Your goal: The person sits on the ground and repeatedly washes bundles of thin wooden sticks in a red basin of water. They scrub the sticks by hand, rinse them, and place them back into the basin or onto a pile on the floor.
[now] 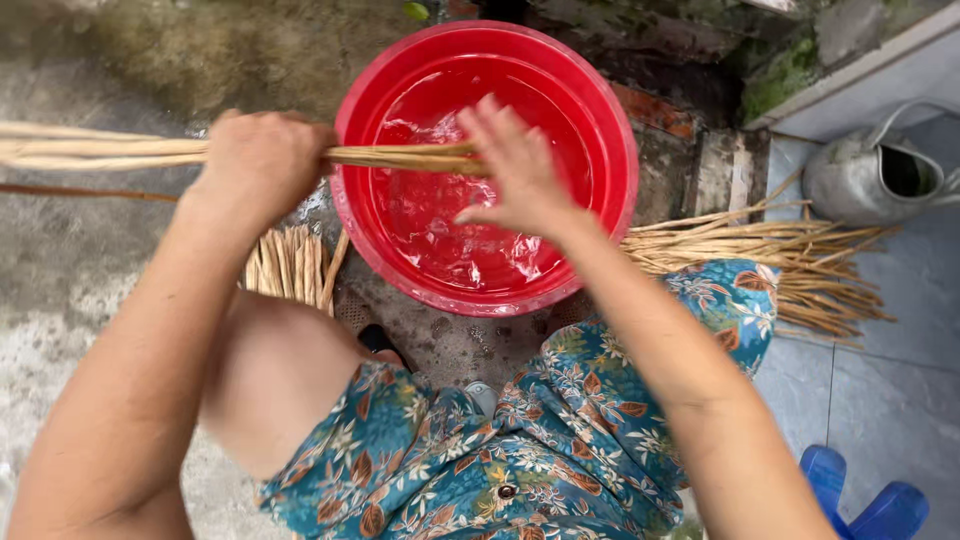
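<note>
Over the red basin (610, 130), which sits on the wet concrete floor (70, 270) and holds clear rippling water (450, 230), both hands work one bundle of pale reed stalks (110, 150).

Left hand (262, 165): grip fully closed around the bundle, just outside the basin's left rim. Stalks run level from the left frame edge, through the fist, out over the water.

Right hand (515, 165): over the middle of the basin, fingers extended and spread, palm down on the bundle's far end. Grip open; hand rests on the stalks rather than clasping them. Slight motion blur at the fingertips, so exact contact is hard to tell.

Surroundings: a second heap of stalks (770, 260) lies on the floor right of the basin, ends fanned out. A shorter bunch (290, 265) lies below the left hand, beside the knee. Grey metal watering can (870, 170) at upper right on pale tiles. Blue plastic object (860, 500) at lower right corner. Person wears a teal floral garment (560, 440).
</note>
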A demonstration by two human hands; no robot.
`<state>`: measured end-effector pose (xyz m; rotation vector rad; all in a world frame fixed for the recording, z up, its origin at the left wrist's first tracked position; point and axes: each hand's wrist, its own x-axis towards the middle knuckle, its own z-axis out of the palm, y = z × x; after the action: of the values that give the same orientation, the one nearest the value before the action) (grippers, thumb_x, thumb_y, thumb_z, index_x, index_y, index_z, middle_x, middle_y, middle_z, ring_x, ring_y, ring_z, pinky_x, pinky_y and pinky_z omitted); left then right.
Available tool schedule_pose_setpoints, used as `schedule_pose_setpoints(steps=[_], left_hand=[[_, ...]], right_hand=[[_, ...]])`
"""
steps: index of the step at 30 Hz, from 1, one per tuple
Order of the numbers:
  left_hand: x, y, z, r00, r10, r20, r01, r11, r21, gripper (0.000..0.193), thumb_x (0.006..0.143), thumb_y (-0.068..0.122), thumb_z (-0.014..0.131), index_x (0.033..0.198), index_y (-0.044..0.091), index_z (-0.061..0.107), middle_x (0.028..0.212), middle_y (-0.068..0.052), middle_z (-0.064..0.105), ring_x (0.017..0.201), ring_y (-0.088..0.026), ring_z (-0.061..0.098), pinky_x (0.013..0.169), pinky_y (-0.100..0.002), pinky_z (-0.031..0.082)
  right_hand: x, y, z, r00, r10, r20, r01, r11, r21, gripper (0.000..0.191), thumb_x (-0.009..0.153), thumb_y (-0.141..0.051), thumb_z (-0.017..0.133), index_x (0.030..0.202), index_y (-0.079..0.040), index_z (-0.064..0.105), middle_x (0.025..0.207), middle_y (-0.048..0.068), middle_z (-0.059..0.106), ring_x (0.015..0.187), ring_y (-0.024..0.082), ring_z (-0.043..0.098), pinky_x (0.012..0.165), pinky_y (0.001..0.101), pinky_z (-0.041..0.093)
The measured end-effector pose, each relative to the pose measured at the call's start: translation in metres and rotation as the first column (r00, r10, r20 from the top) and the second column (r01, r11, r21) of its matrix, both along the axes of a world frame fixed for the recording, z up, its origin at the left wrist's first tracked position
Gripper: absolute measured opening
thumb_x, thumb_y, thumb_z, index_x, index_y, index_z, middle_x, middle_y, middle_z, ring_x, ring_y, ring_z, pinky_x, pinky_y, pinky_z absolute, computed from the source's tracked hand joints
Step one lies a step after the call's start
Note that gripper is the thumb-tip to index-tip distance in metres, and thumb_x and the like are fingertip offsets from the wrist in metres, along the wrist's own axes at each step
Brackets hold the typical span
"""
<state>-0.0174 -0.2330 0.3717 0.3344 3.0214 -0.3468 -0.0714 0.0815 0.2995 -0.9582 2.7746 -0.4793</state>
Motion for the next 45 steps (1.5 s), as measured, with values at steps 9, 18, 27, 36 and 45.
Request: schedule_pose_setpoints(steps=[9,18,27,36,45], left_hand=[[-0.034,0.094,-0.054,0.926,-0.304,-0.226,0.332,0.938,0.101,0.029,0.087,0.025,0.067,0.115,0.025,0.073,0.115,-0.004,0.069,0.114,-0.021,0.065,0.098,-0.059,0.044],[-0.063,0.081,-0.089,0.917,-0.045,0.395,-0.09,0.944,0.317,0.044,0.097,0.038,0.063,0.138,0.022,0.06,0.126,-0.011,0.065,0.114,-0.028,0.065,0.099,-0.05,0.051],[-0.07,0.089,-0.138,0.731,0.032,0.681,-0.198,0.966,0.167,0.045,0.101,0.036,0.056,0.145,0.023,0.052,0.136,-0.01,0.061,0.125,-0.026,0.061,0.106,-0.045,0.051],[-0.069,0.085,-0.196,0.509,0.101,0.855,-0.654,0.691,0.308,0.068,0.099,0.062,0.048,0.15,0.017,0.048,0.14,-0.022,0.059,0.125,-0.036,0.063,0.101,-0.049,0.056],[-0.123,0.106,-0.245,0.644,-0.178,0.744,-0.716,-0.482,0.505,0.025,0.1,0.005,0.051,0.119,-0.008,0.06,0.107,-0.018,0.071,0.102,-0.032,0.071,0.096,-0.042,0.057]], right_hand=[[0.014,0.014,-0.195,0.663,-0.284,0.693,0.509,0.85,-0.139,0.026,0.106,-0.025,0.05,0.125,-0.011,0.06,0.089,0.008,0.068,0.075,0.016,0.064,0.064,0.0327,0.055],[-0.029,0.046,-0.257,0.216,-0.451,0.866,0.972,0.014,-0.235,0.023,0.103,-0.011,0.044,0.116,-0.003,0.06,0.088,0.01,0.064,0.065,0.019,0.057,0.052,0.0366,0.045],[-0.007,0.007,-0.304,0.433,-0.597,0.675,0.278,0.801,0.53,0.021,0.102,-0.013,0.054,0.111,0.002,0.064,0.079,0.01,0.065,0.058,0.014,0.056,0.048,0.0298,0.045],[-0.034,-0.006,-0.252,-0.006,0.354,0.935,0.799,0.564,-0.209,0.02,0.103,-0.025,0.063,0.101,-0.004,0.061,0.058,-0.005,0.05,0.041,0.005,0.041,0.033,0.0216,0.034],[-0.015,-0.061,-0.084,0.87,-0.226,0.438,0.324,0.932,-0.164,0.03,0.089,-0.014,0.05,0.11,-0.003,0.068,0.103,0.022,0.072,0.088,0.034,0.072,0.074,0.0481,0.058]])
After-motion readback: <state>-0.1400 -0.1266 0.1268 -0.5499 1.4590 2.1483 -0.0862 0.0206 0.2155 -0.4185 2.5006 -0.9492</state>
